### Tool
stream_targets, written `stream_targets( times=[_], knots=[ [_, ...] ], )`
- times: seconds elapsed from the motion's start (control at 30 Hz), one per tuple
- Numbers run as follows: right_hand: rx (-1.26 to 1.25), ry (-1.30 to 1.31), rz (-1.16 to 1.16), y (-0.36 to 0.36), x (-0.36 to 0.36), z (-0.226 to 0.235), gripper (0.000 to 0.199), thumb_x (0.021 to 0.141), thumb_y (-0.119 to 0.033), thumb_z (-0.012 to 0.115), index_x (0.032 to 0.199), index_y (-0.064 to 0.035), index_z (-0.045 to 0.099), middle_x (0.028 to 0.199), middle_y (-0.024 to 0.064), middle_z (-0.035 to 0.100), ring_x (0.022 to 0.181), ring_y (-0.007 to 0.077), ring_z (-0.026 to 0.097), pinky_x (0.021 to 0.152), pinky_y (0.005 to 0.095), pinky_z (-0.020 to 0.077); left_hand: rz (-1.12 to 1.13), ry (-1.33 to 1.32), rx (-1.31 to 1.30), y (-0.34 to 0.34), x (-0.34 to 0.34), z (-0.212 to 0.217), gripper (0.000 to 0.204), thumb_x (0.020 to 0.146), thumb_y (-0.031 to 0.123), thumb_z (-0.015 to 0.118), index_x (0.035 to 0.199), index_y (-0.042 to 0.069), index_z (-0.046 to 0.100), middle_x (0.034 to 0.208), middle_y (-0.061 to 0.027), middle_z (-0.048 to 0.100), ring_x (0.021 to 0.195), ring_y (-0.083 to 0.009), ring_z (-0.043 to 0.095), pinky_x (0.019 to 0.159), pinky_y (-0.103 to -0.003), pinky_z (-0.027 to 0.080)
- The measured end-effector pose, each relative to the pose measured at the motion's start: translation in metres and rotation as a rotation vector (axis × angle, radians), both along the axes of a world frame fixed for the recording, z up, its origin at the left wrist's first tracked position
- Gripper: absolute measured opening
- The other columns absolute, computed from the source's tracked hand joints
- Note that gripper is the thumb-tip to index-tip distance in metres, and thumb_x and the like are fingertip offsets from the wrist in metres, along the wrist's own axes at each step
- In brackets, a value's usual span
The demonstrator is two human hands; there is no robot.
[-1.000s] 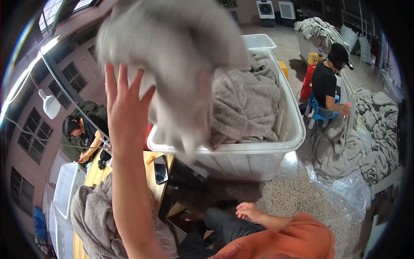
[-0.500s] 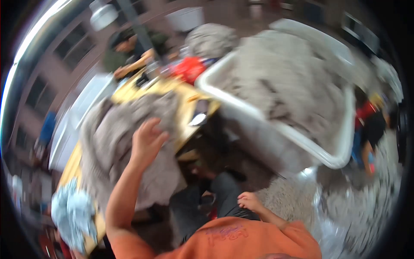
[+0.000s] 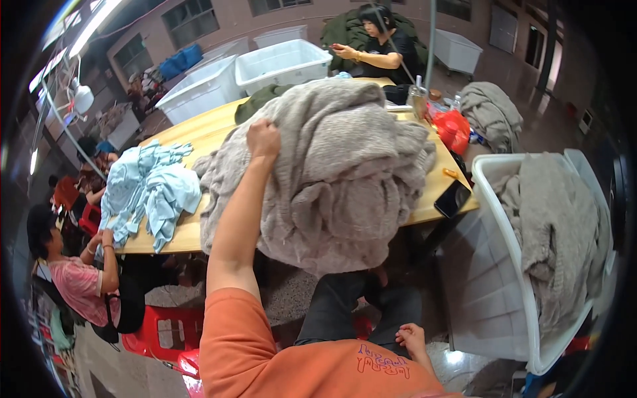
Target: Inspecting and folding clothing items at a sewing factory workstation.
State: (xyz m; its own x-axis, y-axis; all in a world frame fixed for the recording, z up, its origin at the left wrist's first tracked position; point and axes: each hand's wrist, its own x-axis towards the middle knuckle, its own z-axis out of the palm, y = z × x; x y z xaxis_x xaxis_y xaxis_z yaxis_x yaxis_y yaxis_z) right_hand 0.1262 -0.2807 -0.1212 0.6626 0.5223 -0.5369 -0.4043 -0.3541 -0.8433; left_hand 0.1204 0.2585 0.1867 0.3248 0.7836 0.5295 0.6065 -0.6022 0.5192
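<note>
A big heap of grey-brown knit fabric is bunched on the wooden table in front of me, its near side hanging over the edge. My left hand, arm stretched forward, is closed in a fist on the upper left of the heap, gripping the knit. Down by my right thigh, my right hand is held apart from the fabric, its fingers curled together. What lies inside those fingers, if anything, is hidden.
Light-blue garments lie on the table's left. A phone rests at its right edge. A white bin of grey knits stands right. Two people sit nearby, one left, one across. A red stool is at lower left.
My view has swung toward the table. My left hand, open over the knit fabric before, is now closed on it, and the fabric is heaped higher. My right hand stays near my lap.
</note>
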Motion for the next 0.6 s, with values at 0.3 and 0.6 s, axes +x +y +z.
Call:
stream_targets(
  times=[0.3, 0.6],
  knots=[
    [0.74, 0.302, 0.085, 0.065, 0.003, 0.086, 0.07, 0.075, -0.054, 0.056, 0.12, -0.0016, 0.044, 0.12, 0.0131, 0.048, 0.109, 0.0248, 0.049, 0.088, 0.0377, 0.0425, -1.694, -0.287, -0.624, -0.282, -0.073, -0.078, 0.006, 0.075, -0.007, 0.049, 0.076, 0.0, 0.048, 0.06, -0.0086, 0.044, 0.053, -0.0199, 0.044, 0.05, -0.031, 0.038],
    [0.682, 0.066, -0.082, 0.097, 0.004, 0.137, 0.039, 0.061, -0.006, 0.046, 0.098, 0.0014, 0.055, 0.091, 0.0088, 0.06, 0.083, 0.0179, 0.057, 0.08, 0.0306, 0.0445, -1.466, -0.062, -0.526, -0.307, -0.121, -0.141, 0.009, 0.069, 0.005, 0.057, 0.078, 0.004, 0.057, 0.072, -0.0125, 0.058, 0.067, -0.0299, 0.057, 0.059, -0.036, 0.045]
  ],
)
